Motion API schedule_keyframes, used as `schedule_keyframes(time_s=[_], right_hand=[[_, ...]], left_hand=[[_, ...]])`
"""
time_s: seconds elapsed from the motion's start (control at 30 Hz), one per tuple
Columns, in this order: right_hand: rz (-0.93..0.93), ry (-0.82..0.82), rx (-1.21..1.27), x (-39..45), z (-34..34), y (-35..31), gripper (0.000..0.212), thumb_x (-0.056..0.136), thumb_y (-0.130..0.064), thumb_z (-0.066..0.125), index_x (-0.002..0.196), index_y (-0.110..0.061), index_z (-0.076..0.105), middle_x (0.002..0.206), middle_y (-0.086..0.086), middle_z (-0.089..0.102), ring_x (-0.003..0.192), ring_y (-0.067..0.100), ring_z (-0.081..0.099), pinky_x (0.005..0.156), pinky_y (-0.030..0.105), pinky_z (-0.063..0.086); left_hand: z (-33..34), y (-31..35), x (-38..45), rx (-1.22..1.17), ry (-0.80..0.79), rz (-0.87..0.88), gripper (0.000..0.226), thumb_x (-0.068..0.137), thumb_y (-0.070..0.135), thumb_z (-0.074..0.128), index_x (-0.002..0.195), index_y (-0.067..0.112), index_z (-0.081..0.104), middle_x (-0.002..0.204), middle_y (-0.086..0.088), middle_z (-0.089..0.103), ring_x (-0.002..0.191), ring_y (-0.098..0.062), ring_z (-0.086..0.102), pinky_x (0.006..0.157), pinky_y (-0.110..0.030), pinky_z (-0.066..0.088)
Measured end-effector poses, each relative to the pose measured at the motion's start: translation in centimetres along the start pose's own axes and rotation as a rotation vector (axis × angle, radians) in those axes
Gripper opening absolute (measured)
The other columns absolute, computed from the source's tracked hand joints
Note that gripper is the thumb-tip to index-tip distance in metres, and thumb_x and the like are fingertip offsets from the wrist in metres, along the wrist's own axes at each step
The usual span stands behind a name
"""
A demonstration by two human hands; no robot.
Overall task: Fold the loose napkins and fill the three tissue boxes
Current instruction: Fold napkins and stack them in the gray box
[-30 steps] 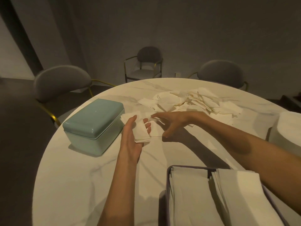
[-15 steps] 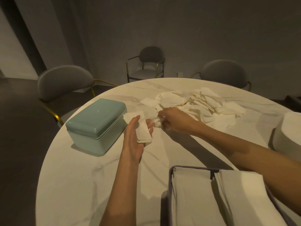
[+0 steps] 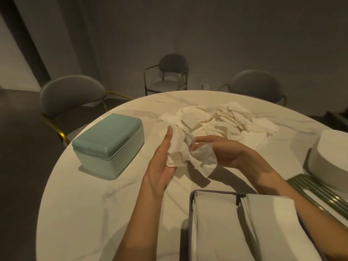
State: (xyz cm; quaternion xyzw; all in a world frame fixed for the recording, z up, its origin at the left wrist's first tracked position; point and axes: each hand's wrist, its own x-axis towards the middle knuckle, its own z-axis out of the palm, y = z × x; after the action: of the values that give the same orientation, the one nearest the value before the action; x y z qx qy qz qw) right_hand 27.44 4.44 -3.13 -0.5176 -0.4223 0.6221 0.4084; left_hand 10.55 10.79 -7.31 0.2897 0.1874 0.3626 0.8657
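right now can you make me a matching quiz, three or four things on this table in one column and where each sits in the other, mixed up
Things:
1. teal box
2. loose napkin pile
3. purple-rimmed tray
4. white round container

Places:
A. near edge, holding folded napkin stacks
B. far side of the table, beyond both hands
C. left side, lid shut
D. right edge, partly cut off

Pairs: 1-C, 2-B, 3-A, 4-D

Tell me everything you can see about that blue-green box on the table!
The blue-green box is a rounded rectangle with a smooth, slightly domed lid, shut, with a thin seam running around under it. It looks like matte plastic or painted metal. It sits flat on the pale round table, turned at an angle, near the far left edge. Nothing but the table touches it; the left hand is just beside it.
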Motion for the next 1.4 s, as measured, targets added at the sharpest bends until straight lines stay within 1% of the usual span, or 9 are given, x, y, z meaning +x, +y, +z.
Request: schedule_keyframes(time_s=[0.13,0.3,0.47,0.6,0.8,1.0,1.1,1.27,1.4], right_hand=[[0.025,0.111,-0.184,-0.1,-0.2,-0.1,0.017,0.095,-0.01,0.067,0.112,-0.009,0.071,0.119,-0.001,0.064,0.103,0.02,0.065,0.079,0.026,0.06],[0.055,0.303,-0.55,0.3,-0.8,0.2,0.026,0.092,-0.027,0.073,0.118,-0.025,0.067,0.127,0.001,0.056,0.109,0.022,0.059,0.089,0.032,0.058],[0.062,0.359,-0.597,-0.2,-1.8,-0.1,0.032,0.093,-0.036,0.072,0.122,-0.024,0.065,0.125,0.0,0.059,0.103,0.02,0.06,0.072,0.022,0.052],[0.004,0.408,-0.735,-0.4,-2.4,-0.3,0.047,0.081,-0.055,0.077,0.119,-0.03,0.068,0.116,-0.008,0.062,0.104,0.016,0.059,0.083,0.026,0.054],[-0.059,0.422,-0.669,-0.2,-3.2,-0.3,0.031,0.083,-0.053,0.076,0.104,-0.03,0.076,0.122,-0.006,0.063,0.11,0.019,0.059,0.097,0.036,0.052],[-0.024,0.491,-0.629,0.0,-3.4,-0.3,0.027,0.09,-0.047,0.071,0.108,-0.027,0.076,0.123,-0.005,0.061,0.102,0.017,0.056,0.073,0.022,0.046],[-0.031,0.491,-0.587,-0.1,-3.2,-0.5,0.019,0.093,-0.043,0.07,0.107,-0.03,0.075,0.124,-0.005,0.06,0.096,0.015,0.056,0.067,0.02,0.043],[-0.038,0.453,-0.637,-0.9,-2.2,-0.9,0.053,0.075,-0.069,0.068,0.112,-0.032,0.074,0.111,-0.017,0.058,0.093,0.013,0.057,0.071,0.021,0.045],[-0.144,0.458,-0.702,-1.5,-2.3,-1.0,0.042,0.07,-0.065,0.074,0.098,-0.035,0.077,0.108,-0.013,0.068,0.097,0.016,0.062,0.081,0.026,0.054]], left_hand=[[-0.5,-0.9,0.4,0.111,0.039,-0.003,0.038,0.107,0.02,0.052,0.135,-0.004,0.061,0.136,-0.026,0.063,0.123,-0.036,0.064,0.114,-0.05,0.044],[-0.7,-1.2,1.1,0.138,0.142,0.069,0.038,0.111,0.017,0.04,0.137,-0.004,0.059,0.134,-0.026,0.064,0.128,-0.04,0.06,0.113,-0.053,0.044],[-1.0,-1.0,1.1,0.097,0.226,0.167,0.028,0.111,0.015,0.039,0.122,0.006,0.063,0.127,-0.021,0.07,0.122,-0.035,0.066,0.107,-0.055,0.049],[-0.7,-1.3,1.0,0.241,0.255,0.17,0.031,0.109,0.016,0.042,0.115,0.002,0.07,0.118,-0.02,0.074,0.113,-0.037,0.07,0.1,-0.048,0.055],[0.3,-1.4,0.1,0.491,0.142,0.167,0.026,0.097,0.005,0.065,0.122,0.007,0.069,0.115,-0.017,0.075,0.108,-0.036,0.072,0.088,-0.043,0.059],[0.7,-1.2,-0.5,0.466,0.006,0.148,0.036,0.098,0.009,0.064,0.134,0.012,0.062,0.122,-0.013,0.074,0.11,-0.03,0.072,0.078,-0.034,0.061],[1.1,-1.3,-0.4,0.521,-0.026,0.184,0.033,0.094,0.009,0.07,0.126,0.016,0.064,0.107,-0.002,0.079,0.097,-0.02,0.076,0.074,-0.028,0.06],[0.4,-1.7,0.3,0.591,0.09,0.249,0.039,0.09,0.002,0.075,0.128,0.01,0.066,0.113,-0.008,0.077,0.105,-0.026,0.074,0.086,-0.036,0.061],[0.2,-1.6,0.4,0.528,0.118,0.229,0.039,0.097,0.009,0.07,0.135,0.011,0.062,0.125,-0.012,0.073,0.113,-0.031,0.071,0.099,-0.047,0.056]])
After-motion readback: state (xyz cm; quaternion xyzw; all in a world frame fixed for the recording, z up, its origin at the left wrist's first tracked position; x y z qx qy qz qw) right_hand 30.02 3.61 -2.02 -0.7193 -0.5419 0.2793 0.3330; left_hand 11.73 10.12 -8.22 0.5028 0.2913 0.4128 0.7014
